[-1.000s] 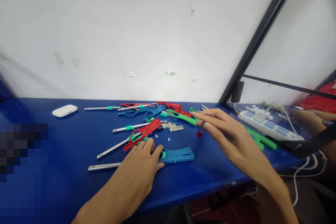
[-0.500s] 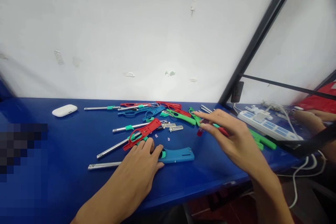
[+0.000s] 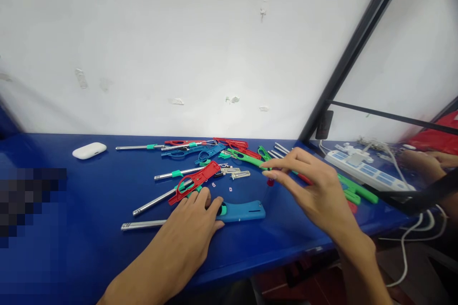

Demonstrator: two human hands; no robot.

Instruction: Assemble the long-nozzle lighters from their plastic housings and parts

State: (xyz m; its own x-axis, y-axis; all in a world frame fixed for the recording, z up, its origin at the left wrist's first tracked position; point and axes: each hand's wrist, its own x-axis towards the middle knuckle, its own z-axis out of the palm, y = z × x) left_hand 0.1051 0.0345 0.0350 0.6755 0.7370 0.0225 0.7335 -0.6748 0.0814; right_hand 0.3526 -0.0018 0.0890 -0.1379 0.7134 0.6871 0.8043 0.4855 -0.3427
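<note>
A blue gas lighter [image 3: 245, 211] with a long metal barrel lies on the blue table near its front edge. My left hand [image 3: 195, 221] is wrapped over its middle, pressing it to the tabletop. My right hand [image 3: 307, 183] pinches a small screwdriver [image 3: 271, 183] with a dark red handle. Its thin shaft slants down to the right end of the lighter's handle, by a small screw hole; whether the tip sits in the hole is too fine to tell. Just behind my left hand is a red lighter shell half [image 3: 196, 182].
Behind are metal lighter barrels [image 3: 175, 173], blue shell parts [image 3: 211, 152] and a green shell [image 3: 246, 158]. More green parts [image 3: 361, 190] lie right of my right hand. A white earbud case [image 3: 89, 150] sits at left, a power strip [image 3: 368, 171] beyond a black frame. Another person's hand [image 3: 422, 159] shows far right.
The fingers of my right hand have shifted slightly left and lower around the screwdriver handle, with the shaft still at the lighter's end. My left hand and the lighter stay in place.
</note>
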